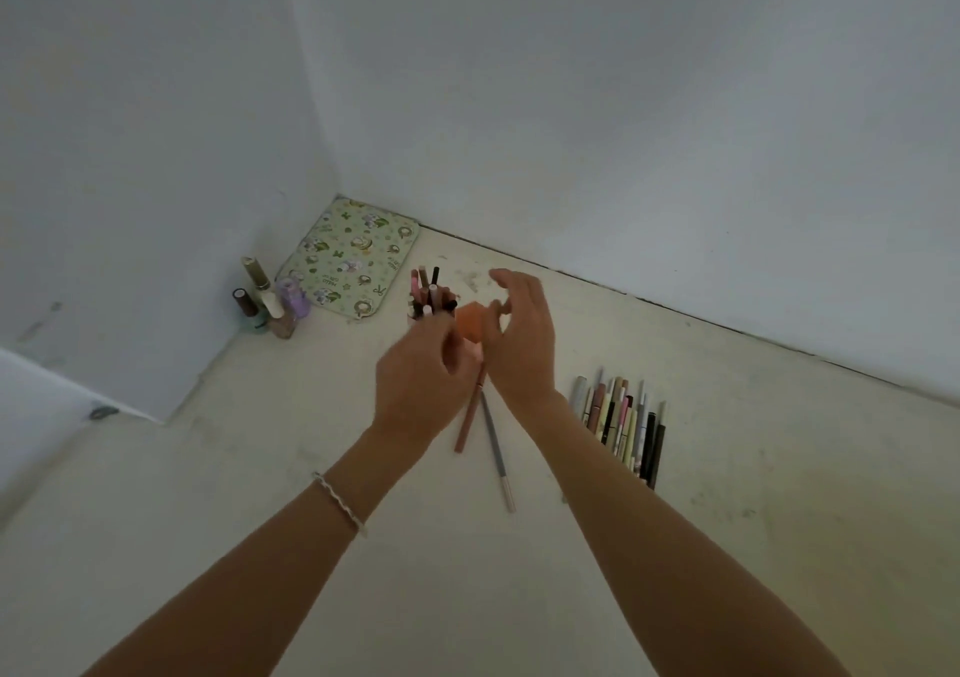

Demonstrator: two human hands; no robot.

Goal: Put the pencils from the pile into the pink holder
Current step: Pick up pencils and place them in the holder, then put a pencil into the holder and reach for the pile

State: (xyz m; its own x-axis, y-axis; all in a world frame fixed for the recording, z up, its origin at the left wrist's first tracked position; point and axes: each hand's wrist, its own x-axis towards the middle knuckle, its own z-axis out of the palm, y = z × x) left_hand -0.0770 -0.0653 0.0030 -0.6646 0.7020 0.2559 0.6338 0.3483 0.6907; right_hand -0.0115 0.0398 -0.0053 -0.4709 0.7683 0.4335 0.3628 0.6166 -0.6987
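Note:
The pink holder point(413, 315) stands behind my left hand point(421, 385) and is mostly hidden by it. Several pencils point(431, 289) stick up out of it. My left hand's fingers are curled together right at those pencils; whether they grip one is hidden. My right hand point(519, 333) hovers just to the right with its fingers spread and nothing in them. An orange-pink block point(469, 325) shows between the two hands. The pile of pencils point(623, 424) lies in a row at the right. A pink-brown pencil point(467, 419) and a grey pencil point(497, 450) lie below the hands.
Nail polish bottles point(267, 302) stand at the left near the wall corner. A green patterned tin lid point(353, 255) lies flat in the corner behind the holder. White walls close the table at the back and left.

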